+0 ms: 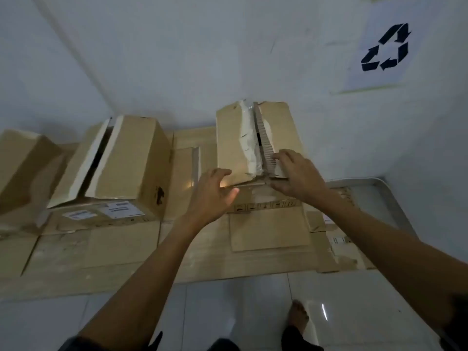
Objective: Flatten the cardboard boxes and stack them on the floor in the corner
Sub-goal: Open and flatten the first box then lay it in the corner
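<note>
The scene was a corner of a white-walled room with a glossy white tiled floor (126, 323), a recycling sign (386, 48) at the upper right of the frame, and flattened cardboard (121, 252) already spread over the floor along the wall. At centre frame, the fingers of the right hand (297, 173) were curled down over the raised corrugated edge of the right top flap of the small box (255, 145), thumb beneath the near corner, clamped on that flap. The fingers of the left hand (215, 191) were spread apart and slightly bent, the tips at the near left edge of the same box; whether they pressed on it could not be determined. This arrangement suited pulling the flaps apart along the torn white tape seam (247, 138), with the left hand steadying the carton. The small box stood upright on the flattened sheets, close to the wall. To its left, a larger box (121, 160) stood with its flaps partly open, and another box (22, 163) sat at the left edge of the frame; both remained unflattened. A grey tray (379, 196) lay at centre right against the wall.
</note>
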Tool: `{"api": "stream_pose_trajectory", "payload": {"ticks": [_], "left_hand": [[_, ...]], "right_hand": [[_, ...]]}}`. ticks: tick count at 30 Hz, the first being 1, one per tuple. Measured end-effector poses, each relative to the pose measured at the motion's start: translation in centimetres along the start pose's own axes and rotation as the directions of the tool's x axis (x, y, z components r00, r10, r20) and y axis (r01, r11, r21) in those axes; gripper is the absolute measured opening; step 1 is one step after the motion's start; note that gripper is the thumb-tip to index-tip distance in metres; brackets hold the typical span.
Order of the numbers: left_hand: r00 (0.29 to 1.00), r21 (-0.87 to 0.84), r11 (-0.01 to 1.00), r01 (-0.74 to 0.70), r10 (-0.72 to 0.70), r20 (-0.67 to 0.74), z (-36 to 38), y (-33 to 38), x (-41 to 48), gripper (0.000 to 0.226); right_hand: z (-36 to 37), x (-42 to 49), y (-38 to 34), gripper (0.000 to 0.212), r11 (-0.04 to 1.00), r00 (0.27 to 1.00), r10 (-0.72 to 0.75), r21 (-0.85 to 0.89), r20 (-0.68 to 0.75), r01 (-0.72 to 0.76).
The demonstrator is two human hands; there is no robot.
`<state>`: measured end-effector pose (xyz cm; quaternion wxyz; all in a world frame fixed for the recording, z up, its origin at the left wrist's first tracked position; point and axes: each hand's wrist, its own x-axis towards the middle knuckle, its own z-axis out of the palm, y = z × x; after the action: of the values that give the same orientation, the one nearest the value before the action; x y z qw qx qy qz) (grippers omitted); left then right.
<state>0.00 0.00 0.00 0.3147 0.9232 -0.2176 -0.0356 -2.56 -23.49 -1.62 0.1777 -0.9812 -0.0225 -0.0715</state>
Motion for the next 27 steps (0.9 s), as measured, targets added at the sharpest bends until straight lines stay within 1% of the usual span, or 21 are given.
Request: {"api": "stream_pose_trajectory", "payload": {"ticks": [2, 4, 5, 7, 8, 10, 12, 14, 16, 17, 18, 19, 20, 21, 22, 23, 24, 25, 26, 27], "left_hand": [[0.999, 0.025, 0.999, 0.019, -0.018, -0.037, 1.2, 0.8, 1.5, 0.055], [0.996, 0.062, 0.995, 0.078, -0.075, -0.043, 2.2, 1.5, 2.4, 0.064], [0.996, 0.091, 0.992, 0.086, -0.083, -0.036, 2.7, 1.7, 2.9, 0.069], [0.998, 0.135, 0.989, 0.057, -0.054, -0.025, 3.6, 2.0, 3.8, 0.076], [0.999, 0.139, 0.989, 0.046, -0.042, -0.031, 3.8, 1.9, 4.1, 0.079], [1.000, 0.164, 0.986, 0.025, -0.024, -0.008, 4.3, 1.9, 5.4, 0.083], [1.000, 0.184, 0.983, -0.006, 0.003, 0.014, 4.5, 2.2, 6.3, 0.082], [0.998, 0.170, 0.984, -0.055, 0.053, 0.021, 4.5, 2.8, 7.3, 0.081], [0.995, 0.155, 0.983, -0.101, 0.099, 0.022, 4.7, 3.1, 7.9, 0.078], [0.991, 0.164, 0.978, -0.131, 0.128, 0.026, 4.8, 3.2, 8.2, 0.076], [0.986, 0.180, 0.969, -0.168, 0.166, 0.029, 4.9, 3.3, 8.5, 0.074], [0.979, 0.195, 0.959, -0.205, 0.203, 0.032, 5.1, 3.3, 8.7, 0.072], [0.972, 0.206, 0.950, -0.235, 0.232, 0.040, 5.2, 3.3, 9.1, 0.069], [0.967, 0.219, 0.942, -0.255, 0.249, 0.054, 5.3, 3.4, 9.4, 0.065], [0.963, 0.232, 0.935, -0.268, 0.257, 0.077, 5.3, 3.5, 9.6, 0.060], [0.960, 0.244, 0.929, -0.277, 0.258, 0.108, 5.3, 3.6, 9.9, 0.056], [0.955, 0.253, 0.923, -0.289, 0.257, 0.150, 5.1, 3.7, 10.2, 0.051], [0.943, 0.260, 0.913, -0.314, 0.268, 0.198, 4.9, 3.6, 10.5, 0.047], [0.925, 0.260, 0.899, -0.352, 0.291, 0.244, 4.5, 3.7, 10.8, 0.048], [0.907, 0.253, 0.888, -0.384, 0.311, 0.284, 4.0, 3.6, 10.9, 0.053]], "right_hand": [[0.5, 0.8, 1.2, 0.068, 0.999, 0.999, -0.047, -0.022, -0.005, 0.047], [0.9, 1.2, 1.9, 0.068, 0.995, 0.996, -0.090, -0.047, 0.022, 0.091], [1.1, 1.5, 2.4, 0.068, 0.992, 0.993, -0.119, -0.049, 0.017, 0.120], [0.8, 1.9, 3.0, 0.066, 0.980, 0.983, -0.182, -0.081, 0.015, 0.183], [0.4, 1.9, 3.1, 0.063, 0.969, 0.974, -0.225, -0.106, -0.002, 0.224], [-0.2, 1.8, 3.6, 0.058, 0.961, 0.962, -0.264, -0.105, -0.067, 0.256], [-1.1, 1.5, 4.3, 0.059, 0.962, 0.941, -0.274, -0.075, -0.198, 0.264], [-2.3, 1.1, 5.6, 0.056, 0.976, 0.904, -0.211, -0.040, -0.371, 0.212], [-3.4, -0.1, 7.4, 0.054, 0.994, 0.848, -0.107, -0.048, -0.520, 0.096], [-3.6, -0.8, 8.5, 0.053, 0.996, 0.828, -0.054, -0.090, -0.558, 0.004], [-3.7, -1.5, 9.6, 0.050, 0.983, 0.828, -0.010, -0.158, -0.561, -0.095], [-3.6, -2.1, 10.8, 0.046, 0.954, 0.851, 0.026, -0.242, -0.525, -0.178], [-3.3, -2.6, 11.8, 0.041, 0.925, 0.897, 0.056, -0.315, -0.439, -0.212], [-2.8, -3.0, 12.6, 0.036, 0.915, 0.946, 0.094, -0.348, -0.310, -0.205], [-2.3, -3.2, 13.1, 0.031, 0.927, 0.978, 0.137, -0.329, -0.154, -0.182], [-1.8, -3.3, 13.4, 0.030, 0.948, 0.983, 0.185, -0.264, -0.003, -0.179], [-1.6, -3.4, 13.3, 0.031, 0.965, 0.966, 0.229, -0.162, 0.124, -0.208], [-1.3, -3.3, 13.2, 0.031, 0.963, 0.945, 0.268, -0.060, 0.188, -0.261], [-1.2, -3.1, 13.0, 0.028, 0.951, 0.934, 0.304, 0.008, 0.190, -0.311], [-1.0, -2.9, 12.9, 0.025, 0.936, 0.927, 0.339, 0.046, 0.160, -0.350]]}}
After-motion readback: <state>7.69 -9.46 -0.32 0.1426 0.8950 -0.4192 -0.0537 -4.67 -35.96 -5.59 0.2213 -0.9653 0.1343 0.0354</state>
